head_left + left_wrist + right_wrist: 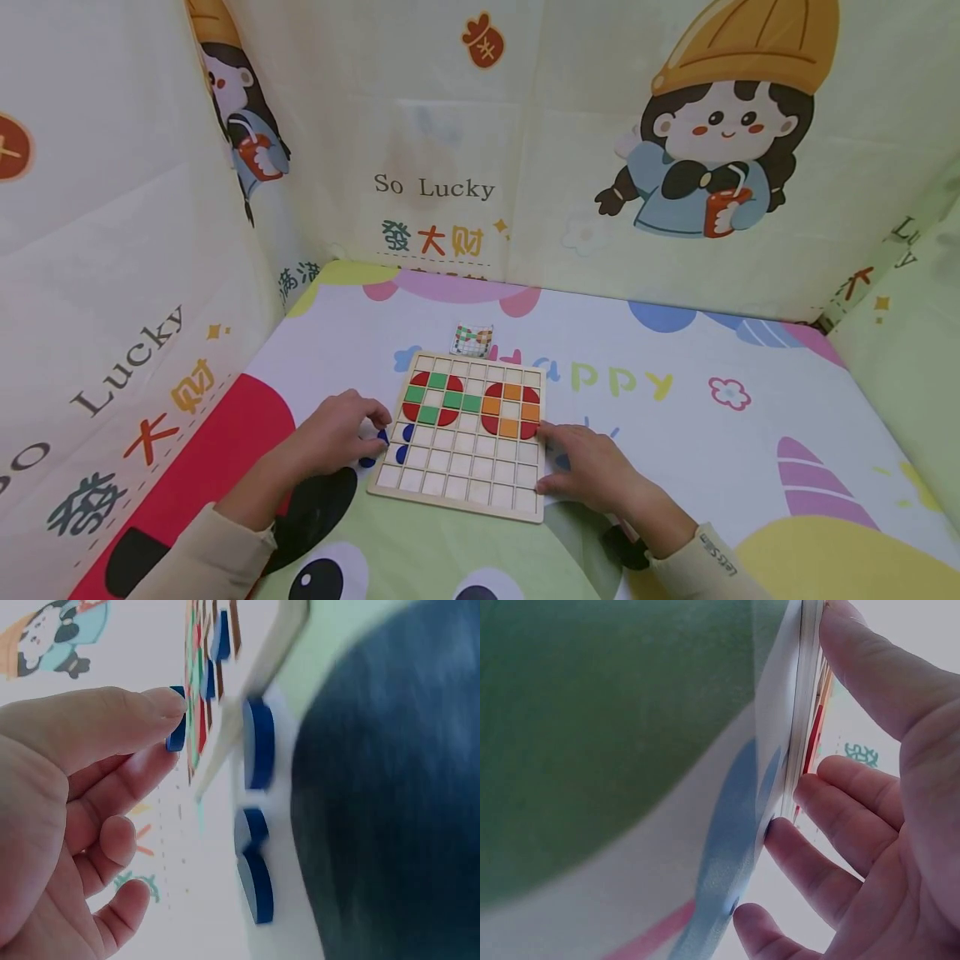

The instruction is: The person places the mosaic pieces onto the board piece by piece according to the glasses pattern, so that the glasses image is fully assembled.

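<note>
A square wooden grid board (457, 503) lies on the table, its upper cells filled with red, green and orange pieces in two rounded patterns. Two blue pieces (402, 454) sit in cells near its left edge. My left hand (337, 433) is just left of the board and pinches a small blue quarter-round piece (177, 735) between thumb and fingertip. Several loose blue pieces (259, 742) lie on the cloth below that hand. My right hand (588, 467) rests against the board's right edge, thumb and fingers spread and loosely bent.
Behind the board lies a small pattern card (472, 340) with a similar coloured design. The table cloth (645, 433) is printed with cartoon shapes and letters. Printed cloth walls (555, 167) stand at the back and on both sides.
</note>
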`<state>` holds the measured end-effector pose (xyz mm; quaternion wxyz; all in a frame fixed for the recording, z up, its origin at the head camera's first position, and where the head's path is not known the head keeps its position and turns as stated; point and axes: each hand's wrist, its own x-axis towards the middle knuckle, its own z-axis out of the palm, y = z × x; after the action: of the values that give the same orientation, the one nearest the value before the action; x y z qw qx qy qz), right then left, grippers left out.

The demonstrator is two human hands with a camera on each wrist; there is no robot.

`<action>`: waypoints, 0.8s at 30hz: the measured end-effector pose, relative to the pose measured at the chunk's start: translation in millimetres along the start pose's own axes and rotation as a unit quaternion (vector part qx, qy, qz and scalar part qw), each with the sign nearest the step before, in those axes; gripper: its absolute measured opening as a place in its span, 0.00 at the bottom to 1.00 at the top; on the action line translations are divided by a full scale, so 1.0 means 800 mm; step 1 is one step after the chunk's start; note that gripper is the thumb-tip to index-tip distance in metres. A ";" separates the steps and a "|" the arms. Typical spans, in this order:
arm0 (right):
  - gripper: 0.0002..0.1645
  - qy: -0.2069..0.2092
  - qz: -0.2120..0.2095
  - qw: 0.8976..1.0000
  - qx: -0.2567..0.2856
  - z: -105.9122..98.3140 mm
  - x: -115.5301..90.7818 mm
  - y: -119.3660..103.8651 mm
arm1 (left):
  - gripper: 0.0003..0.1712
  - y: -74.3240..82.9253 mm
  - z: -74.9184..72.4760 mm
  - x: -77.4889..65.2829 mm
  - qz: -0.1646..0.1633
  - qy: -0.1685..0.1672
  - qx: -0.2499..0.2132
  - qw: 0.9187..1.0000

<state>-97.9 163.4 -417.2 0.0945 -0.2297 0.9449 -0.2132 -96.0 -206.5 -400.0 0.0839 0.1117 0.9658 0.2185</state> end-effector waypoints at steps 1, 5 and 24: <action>0.41 0.000 0.000 1.000 0.000 0.000 0.000 0.000 | 0.20 0.002 0.000 -0.001 0.007 0.001 0.004 1.000; 0.42 0.000 0.000 1.000 0.002 0.000 0.000 0.000 | 0.19 0.013 0.005 -0.005 0.026 0.011 0.017 0.999; 0.44 -0.006 0.010 1.000 0.006 0.001 0.002 0.002 | 0.15 0.044 0.031 -0.013 0.096 -0.004 0.036 0.995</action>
<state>-99.6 163.5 -418.4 0.1042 -0.2207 0.9452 -0.2169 -74.7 -167.9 -405.1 0.0627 0.2080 0.9574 0.1902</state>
